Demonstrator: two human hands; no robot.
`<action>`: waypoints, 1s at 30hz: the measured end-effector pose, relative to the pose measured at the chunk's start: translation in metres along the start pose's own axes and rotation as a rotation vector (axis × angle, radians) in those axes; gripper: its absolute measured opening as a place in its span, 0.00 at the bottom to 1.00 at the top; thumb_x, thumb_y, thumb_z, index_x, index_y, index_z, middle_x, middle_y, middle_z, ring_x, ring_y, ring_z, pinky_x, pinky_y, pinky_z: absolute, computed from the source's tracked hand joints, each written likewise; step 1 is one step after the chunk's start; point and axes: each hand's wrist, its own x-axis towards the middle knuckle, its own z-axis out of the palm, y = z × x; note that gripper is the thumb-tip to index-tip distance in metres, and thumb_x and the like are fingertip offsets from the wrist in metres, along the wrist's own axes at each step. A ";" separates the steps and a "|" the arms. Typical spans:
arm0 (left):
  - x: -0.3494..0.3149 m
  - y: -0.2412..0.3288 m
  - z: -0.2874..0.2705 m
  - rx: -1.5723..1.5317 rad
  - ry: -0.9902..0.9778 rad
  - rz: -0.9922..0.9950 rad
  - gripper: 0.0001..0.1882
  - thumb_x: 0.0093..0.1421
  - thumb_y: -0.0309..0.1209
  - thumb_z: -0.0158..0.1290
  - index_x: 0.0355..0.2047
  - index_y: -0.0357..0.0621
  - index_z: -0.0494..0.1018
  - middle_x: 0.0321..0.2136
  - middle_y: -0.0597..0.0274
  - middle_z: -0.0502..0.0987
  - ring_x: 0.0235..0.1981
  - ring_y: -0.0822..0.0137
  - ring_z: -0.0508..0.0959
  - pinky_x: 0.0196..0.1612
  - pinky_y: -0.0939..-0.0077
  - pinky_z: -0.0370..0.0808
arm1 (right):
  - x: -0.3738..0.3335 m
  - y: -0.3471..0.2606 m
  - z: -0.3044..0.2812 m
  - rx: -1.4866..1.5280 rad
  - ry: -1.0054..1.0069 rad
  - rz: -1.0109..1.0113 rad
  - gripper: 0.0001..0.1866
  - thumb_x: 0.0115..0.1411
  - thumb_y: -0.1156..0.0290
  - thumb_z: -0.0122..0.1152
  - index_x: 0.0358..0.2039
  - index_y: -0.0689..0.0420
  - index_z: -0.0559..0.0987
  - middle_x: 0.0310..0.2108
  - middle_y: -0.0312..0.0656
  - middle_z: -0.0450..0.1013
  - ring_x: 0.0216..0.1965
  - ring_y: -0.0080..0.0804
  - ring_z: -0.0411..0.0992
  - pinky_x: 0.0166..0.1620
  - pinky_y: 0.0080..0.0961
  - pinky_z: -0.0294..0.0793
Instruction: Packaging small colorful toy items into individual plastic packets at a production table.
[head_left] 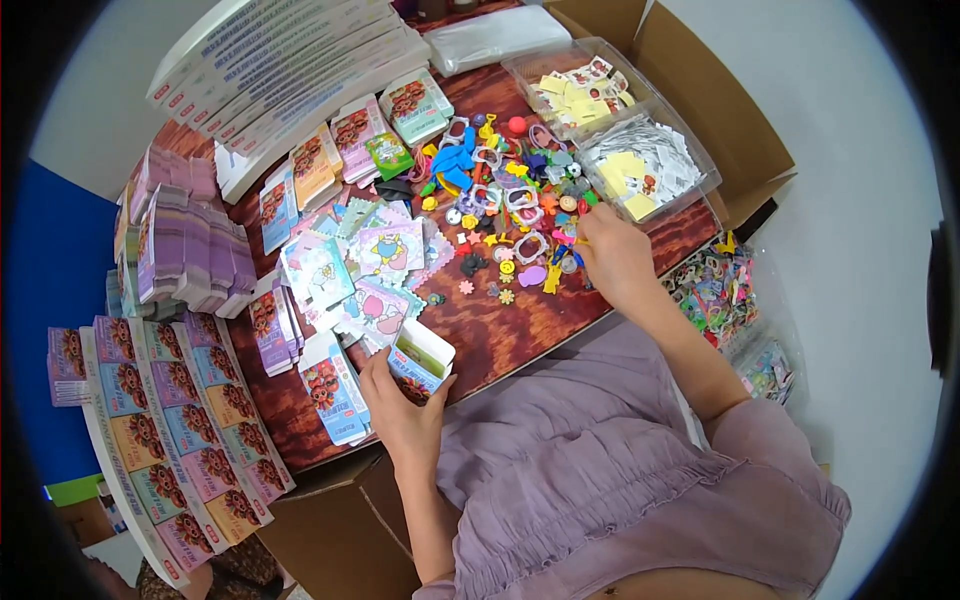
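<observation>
Near the table's front edge, my left hand point(405, 408) grips a small blue cardboard box point(422, 360) between thumb and fingers. Its white flap stands up, and something yellowish-green shows inside. My right hand point(612, 252) is at the right edge of a heap of small colourful plastic trinkets point(500, 205), its fingers curled in and pressed together. Whatever they pinch is too small to make out. Left of the heap lies a loose pile of pastel picture cards point(375, 262). Flat blue boxes point(335, 395) lie beside my left hand.
Clear plastic tubs point(705, 185) at the far right hold yellow and white slips. Stacked white display trays point(290, 80) stand at the back left, with bundled small boxes point(190, 245) below. A filled display tray point(170, 430) leans at the left. Bagged trinkets point(715, 290) sit at the right.
</observation>
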 end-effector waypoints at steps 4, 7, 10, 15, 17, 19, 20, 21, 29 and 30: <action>0.002 0.003 0.000 -0.010 0.016 -0.013 0.42 0.41 0.30 0.73 0.56 0.36 0.64 0.51 0.48 0.68 0.54 0.48 0.70 0.56 0.62 0.68 | 0.017 -0.005 -0.010 0.110 0.132 -0.004 0.08 0.52 0.76 0.65 0.32 0.57 0.74 0.31 0.43 0.70 0.34 0.46 0.73 0.35 0.37 0.72; -0.001 0.000 -0.004 -0.013 0.029 -0.023 0.43 0.42 0.30 0.72 0.57 0.36 0.64 0.52 0.48 0.68 0.54 0.48 0.69 0.56 0.62 0.68 | 0.027 -0.017 -0.030 0.274 0.158 -0.038 0.08 0.56 0.75 0.62 0.35 0.60 0.74 0.33 0.43 0.72 0.33 0.37 0.73 0.35 0.32 0.72; -0.002 0.000 -0.004 0.002 0.028 -0.014 0.43 0.42 0.30 0.72 0.57 0.36 0.64 0.51 0.48 0.68 0.54 0.48 0.70 0.56 0.62 0.68 | 0.026 -0.019 -0.005 0.544 0.061 -0.216 0.11 0.58 0.75 0.59 0.42 0.60 0.75 0.37 0.44 0.73 0.36 0.35 0.74 0.40 0.30 0.73; -0.003 -0.002 -0.004 0.007 0.021 -0.018 0.43 0.42 0.31 0.73 0.57 0.36 0.64 0.51 0.48 0.68 0.53 0.48 0.70 0.55 0.61 0.69 | 0.014 -0.056 0.026 0.783 -0.365 -0.104 0.13 0.59 0.73 0.58 0.44 0.61 0.73 0.37 0.44 0.73 0.38 0.36 0.73 0.44 0.32 0.72; -0.005 -0.006 -0.006 0.019 0.010 -0.016 0.44 0.42 0.33 0.73 0.57 0.37 0.63 0.52 0.44 0.67 0.55 0.44 0.69 0.55 0.57 0.69 | 0.020 -0.061 0.029 0.684 -0.337 -0.165 0.12 0.58 0.71 0.60 0.41 0.61 0.73 0.37 0.45 0.71 0.38 0.41 0.74 0.41 0.36 0.72; -0.007 -0.004 -0.005 0.031 0.014 -0.023 0.44 0.42 0.33 0.73 0.57 0.37 0.63 0.52 0.44 0.67 0.55 0.44 0.69 0.55 0.56 0.69 | 0.019 -0.080 0.036 0.596 -0.304 -0.212 0.11 0.57 0.72 0.61 0.39 0.61 0.73 0.37 0.46 0.70 0.38 0.44 0.73 0.40 0.39 0.72; -0.007 -0.003 -0.005 0.043 0.013 -0.031 0.44 0.41 0.34 0.73 0.57 0.37 0.63 0.53 0.44 0.67 0.55 0.44 0.69 0.55 0.56 0.69 | 0.018 -0.090 0.042 0.505 -0.272 -0.253 0.10 0.56 0.73 0.61 0.37 0.61 0.73 0.37 0.47 0.68 0.38 0.48 0.73 0.39 0.41 0.72; -0.005 -0.003 -0.003 0.043 0.012 -0.031 0.44 0.41 0.34 0.73 0.57 0.37 0.63 0.53 0.44 0.67 0.55 0.44 0.69 0.55 0.56 0.69 | 0.015 -0.095 0.057 0.451 -0.195 -0.332 0.08 0.54 0.75 0.60 0.36 0.59 0.73 0.38 0.48 0.67 0.38 0.51 0.72 0.38 0.44 0.72; -0.005 -0.004 -0.004 0.080 -0.026 0.044 0.43 0.37 0.35 0.74 0.53 0.37 0.65 0.48 0.48 0.71 0.51 0.46 0.72 0.52 0.59 0.70 | 0.025 -0.096 0.036 0.757 -0.375 -0.188 0.10 0.51 0.76 0.62 0.35 0.59 0.76 0.34 0.42 0.72 0.34 0.36 0.73 0.39 0.31 0.73; -0.004 -0.003 -0.002 0.077 -0.037 0.053 0.43 0.38 0.35 0.74 0.53 0.37 0.65 0.47 0.48 0.71 0.50 0.46 0.72 0.51 0.59 0.70 | 0.023 -0.103 0.032 0.965 -0.495 -0.161 0.10 0.51 0.75 0.63 0.35 0.59 0.77 0.35 0.41 0.72 0.35 0.34 0.73 0.40 0.30 0.73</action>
